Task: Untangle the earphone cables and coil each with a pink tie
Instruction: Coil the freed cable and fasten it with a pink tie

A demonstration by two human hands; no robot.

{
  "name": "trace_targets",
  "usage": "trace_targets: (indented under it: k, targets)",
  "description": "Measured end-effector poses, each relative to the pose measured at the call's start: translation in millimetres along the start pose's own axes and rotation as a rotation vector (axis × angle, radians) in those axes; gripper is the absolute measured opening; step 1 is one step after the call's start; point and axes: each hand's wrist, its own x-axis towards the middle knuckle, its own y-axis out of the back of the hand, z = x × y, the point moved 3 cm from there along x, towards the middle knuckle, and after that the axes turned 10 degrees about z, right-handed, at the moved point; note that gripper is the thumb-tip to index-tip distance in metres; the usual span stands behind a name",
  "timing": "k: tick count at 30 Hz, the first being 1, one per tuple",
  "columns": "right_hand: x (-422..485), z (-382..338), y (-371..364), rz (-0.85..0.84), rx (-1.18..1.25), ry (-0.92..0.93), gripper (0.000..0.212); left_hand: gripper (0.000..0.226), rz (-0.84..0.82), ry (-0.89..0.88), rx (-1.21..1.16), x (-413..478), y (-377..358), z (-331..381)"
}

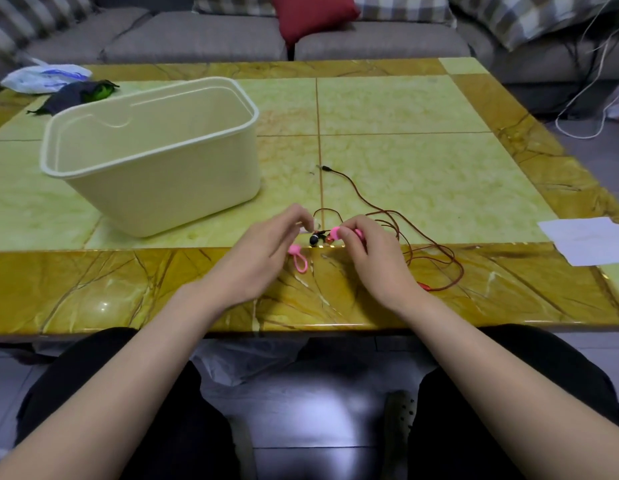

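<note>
A reddish-brown earphone cable (377,211) lies in loose loops on the table, its jack plug (324,167) pointing away from me. My right hand (366,252) pinches a pink tie (335,233) beside a black earbud (314,239). My left hand (266,251) has its fingers curled and pinches something small and pale near the earbuds; what it is I cannot tell. A second pink tie (298,259) lies on the table just under my left hand's fingers.
A cream plastic bin (155,157) stands at the left of the green and amber table (422,161). A white paper (588,239) lies at the right edge. A plastic bag (44,77) and a dark cloth (79,95) sit at the far left. A sofa runs behind.
</note>
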Motion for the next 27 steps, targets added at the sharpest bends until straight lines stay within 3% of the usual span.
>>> trace_targets:
  k: [4,7,14,18,27]
  targets:
    - [7.1,-4.2,4.5,0.028,0.236,-0.208,0.011,0.014,-0.081,0.024,-0.164,-2.0,-17.5,21.2]
    - [5.8,-14.0,15.4,-0.003,0.336,-0.233,0.020,0.008,-0.115,0.104,-0.346,-2.7,-25.2,26.6]
    - [-7.7,-24.1,42.9,-0.240,0.261,-0.077,0.040,0.012,-0.157,0.229,-0.582,-4.8,-29.6,41.8]
    - [-13.1,-29.5,56.3,-0.333,0.100,0.020,0.030,0.010,-0.176,0.256,-0.633,-5.4,-28.1,53.7]
    - [-24.5,-38.0,87.0,-0.208,-0.225,0.119,0.014,0.015,-0.130,0.161,-0.435,-7.6,-30.1,69.9]
